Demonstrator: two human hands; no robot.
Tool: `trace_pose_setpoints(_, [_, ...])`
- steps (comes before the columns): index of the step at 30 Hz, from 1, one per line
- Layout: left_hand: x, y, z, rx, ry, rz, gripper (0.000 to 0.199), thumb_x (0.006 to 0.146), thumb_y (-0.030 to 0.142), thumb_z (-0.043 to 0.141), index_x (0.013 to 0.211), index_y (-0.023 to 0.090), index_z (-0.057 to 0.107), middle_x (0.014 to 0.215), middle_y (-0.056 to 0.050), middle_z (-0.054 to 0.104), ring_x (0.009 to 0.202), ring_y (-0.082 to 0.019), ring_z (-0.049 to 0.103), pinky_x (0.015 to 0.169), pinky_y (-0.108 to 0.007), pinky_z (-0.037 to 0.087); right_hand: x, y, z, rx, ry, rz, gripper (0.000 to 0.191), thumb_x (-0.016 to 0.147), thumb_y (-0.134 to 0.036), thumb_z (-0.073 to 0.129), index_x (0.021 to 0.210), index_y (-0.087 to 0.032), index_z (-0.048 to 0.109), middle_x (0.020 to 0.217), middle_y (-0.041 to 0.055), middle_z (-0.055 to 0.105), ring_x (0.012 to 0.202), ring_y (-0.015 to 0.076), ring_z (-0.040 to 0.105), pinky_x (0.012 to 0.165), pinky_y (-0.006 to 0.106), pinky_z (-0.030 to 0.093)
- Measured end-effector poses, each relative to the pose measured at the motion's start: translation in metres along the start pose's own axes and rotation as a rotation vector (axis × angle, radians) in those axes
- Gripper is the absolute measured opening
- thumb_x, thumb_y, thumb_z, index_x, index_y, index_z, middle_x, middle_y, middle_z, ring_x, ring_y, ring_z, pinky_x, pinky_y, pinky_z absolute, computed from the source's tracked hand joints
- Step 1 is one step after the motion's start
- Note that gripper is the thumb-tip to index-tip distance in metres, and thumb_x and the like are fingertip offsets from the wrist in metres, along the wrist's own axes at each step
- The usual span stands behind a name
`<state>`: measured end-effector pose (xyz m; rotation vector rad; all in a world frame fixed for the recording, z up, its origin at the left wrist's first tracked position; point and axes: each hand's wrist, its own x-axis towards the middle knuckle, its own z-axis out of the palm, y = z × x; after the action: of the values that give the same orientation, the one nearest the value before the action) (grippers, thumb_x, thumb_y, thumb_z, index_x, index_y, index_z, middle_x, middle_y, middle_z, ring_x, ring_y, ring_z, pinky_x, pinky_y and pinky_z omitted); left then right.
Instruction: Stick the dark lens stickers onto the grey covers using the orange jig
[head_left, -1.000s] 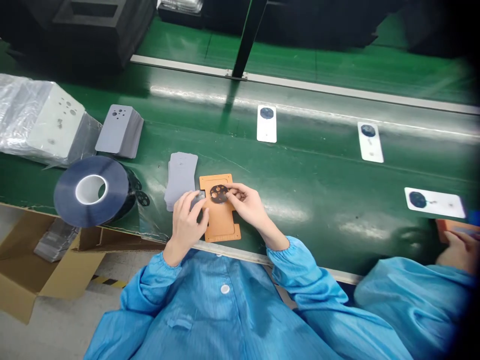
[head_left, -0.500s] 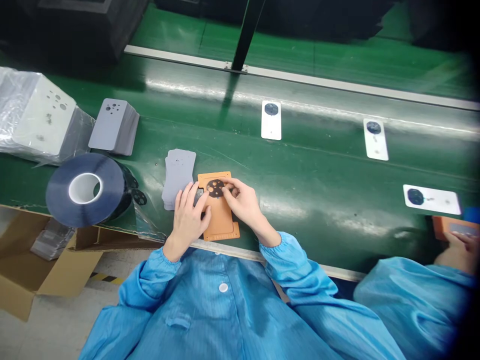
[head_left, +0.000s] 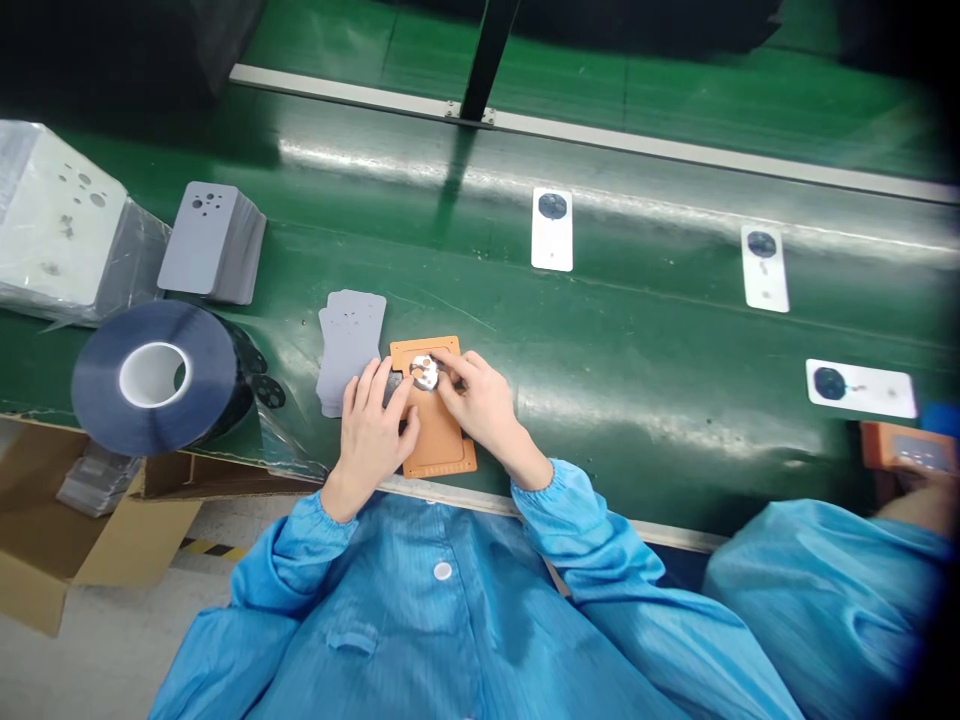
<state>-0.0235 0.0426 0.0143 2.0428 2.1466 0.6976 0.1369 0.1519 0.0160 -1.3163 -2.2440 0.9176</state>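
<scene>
An orange fixture plate [head_left: 439, 437] lies at the bench's front edge. On its upper part is a round film piece with holes [head_left: 425, 372], which looks shiny and pale. My right hand [head_left: 484, 402] has thumb and forefinger at the piece's right rim, closed on it. My left hand [head_left: 373, 420] rests over the fixture's left side, fingers spread, with fingertips by the piece's left rim. Fanned grey cards [head_left: 351, 340] lie just beyond my left hand.
Left are a film roll [head_left: 217, 375], a stack of grey cards [head_left: 199, 240], a wrapped stack [head_left: 60, 220] and a cardboard box [head_left: 37, 500]. White cards [head_left: 553, 240] lie on the belt [head_left: 637, 330]. At right, a person's hand [head_left: 926, 500] holds an orange block [head_left: 896, 445].
The round piece has turned from black to shiny and pale. My hands keep nearly the same places. The camera view has shifted slightly.
</scene>
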Motion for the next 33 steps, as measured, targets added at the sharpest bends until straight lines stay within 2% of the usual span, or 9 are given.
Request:
trace_pose_setpoints(4, [0.003, 0.002, -0.004, 0.019, -0.019, 0.005, 0.043, 0.096, 0.026, 0.06, 0.138, 0.018, 0.065, 0.159, -0.021, 0.05, 0.149, -0.041, 0.045, 0.117, -0.061, 0.039, 0.0, 0.004, 0.001, -0.066, -0.044, -0.015, 0.037, 0.104, -0.03, 0.051, 0.133, -0.028, 0.073, 0.092, 0.0053, 0.061, 0.076, 0.0175, 0.06, 0.07, 0.028, 0.047])
trace_pose_setpoints(8, [0.007, 0.004, -0.011, 0.014, -0.057, 0.028, 0.043, 0.095, 0.023, 0.059, 0.138, 0.018, 0.065, 0.166, -0.018, 0.042, 0.151, -0.042, 0.042, 0.119, -0.063, 0.036, 0.001, 0.001, -0.001, -0.145, -0.094, 0.017, 0.038, 0.104, -0.03, 0.051, 0.135, -0.03, 0.072, 0.093, 0.0056, 0.061, 0.074, 0.0176, 0.059, 0.065, 0.028, 0.043])
trace_pose_setpoints(10, [0.012, 0.003, -0.014, 0.027, -0.094, 0.084, 0.043, 0.095, 0.02, 0.057, 0.138, 0.017, 0.066, 0.167, -0.016, 0.041, 0.153, -0.042, 0.039, 0.122, -0.064, 0.032, 0.002, -0.002, -0.004, -0.172, -0.106, 0.04, 0.038, 0.104, -0.032, 0.052, 0.137, -0.031, 0.072, 0.093, 0.0055, 0.063, 0.074, 0.0176, 0.06, 0.063, 0.027, 0.042])
trace_pose_setpoints(13, [0.02, -0.002, -0.018, 0.034, -0.156, 0.202, 0.04, 0.095, 0.016, 0.054, 0.132, 0.015, 0.069, 0.16, -0.015, 0.051, 0.153, -0.041, 0.039, 0.125, -0.065, 0.028, 0.002, -0.004, -0.009, -0.158, -0.128, 0.05, 0.039, 0.103, -0.031, 0.053, 0.138, -0.031, 0.071, 0.091, 0.0055, 0.067, 0.076, 0.0184, 0.061, 0.064, 0.027, 0.041])
trace_pose_setpoints(16, [0.028, -0.01, -0.022, 0.048, -0.206, 0.299, 0.036, 0.096, 0.016, 0.052, 0.127, 0.015, 0.071, 0.151, -0.016, 0.061, 0.149, -0.039, 0.046, 0.125, -0.068, 0.028, 0.006, 0.003, -0.015, -0.04, -0.184, 0.057, 0.04, 0.103, -0.029, 0.052, 0.138, -0.031, 0.07, 0.082, 0.0026, 0.068, 0.071, 0.0177, 0.059, 0.066, 0.028, 0.042])
trace_pose_setpoints(19, [0.031, -0.013, -0.025, 0.092, -0.225, 0.347, 0.034, 0.099, 0.018, 0.051, 0.127, 0.013, 0.07, 0.152, -0.017, 0.06, 0.148, -0.04, 0.048, 0.124, -0.069, 0.028, 0.013, 0.017, -0.019, 0.172, -0.264, 0.06, 0.039, 0.102, -0.032, 0.054, 0.136, -0.029, 0.072, 0.073, -0.0009, 0.065, 0.063, 0.0153, 0.051, 0.065, 0.028, 0.042])
trace_pose_setpoints(24, [0.028, -0.016, -0.029, 0.048, -0.24, 0.326, 0.026, 0.1, 0.024, 0.053, 0.118, 0.016, 0.071, 0.155, -0.016, 0.057, 0.15, -0.039, 0.045, 0.125, -0.072, 0.024, 0.025, 0.033, -0.019, 0.499, -0.365, 0.117, 0.043, 0.094, -0.037, 0.064, 0.133, -0.022, 0.074, 0.057, -0.0075, 0.042, 0.054, 0.0117, 0.033, 0.054, 0.026, 0.03])
trace_pose_setpoints(28, [0.029, -0.019, -0.029, -0.005, -0.253, 0.281, 0.022, 0.101, 0.026, 0.054, 0.114, 0.017, 0.069, 0.155, -0.014, 0.058, 0.149, -0.038, 0.045, 0.126, -0.071, 0.022, 0.028, 0.038, -0.018, 0.594, -0.32, 0.217, 0.049, 0.085, -0.038, 0.073, 0.129, -0.016, 0.076, 0.056, -0.0094, 0.039, 0.053, 0.0099, 0.029, 0.054, 0.027, 0.027])
trace_pose_setpoints(33, [0.045, -0.027, -0.027, -0.19, -0.19, 0.193, 0.022, 0.102, 0.024, 0.051, 0.095, 0.02, 0.071, 0.135, -0.011, 0.072, 0.134, -0.03, 0.059, 0.118, -0.057, 0.041, 0.02, 0.042, -0.025, 0.594, -0.193, 0.247, 0.05, 0.084, -0.038, 0.072, 0.127, -0.015, 0.077, 0.057, -0.0099, 0.036, 0.054, 0.0094, 0.028, 0.056, 0.028, 0.025])
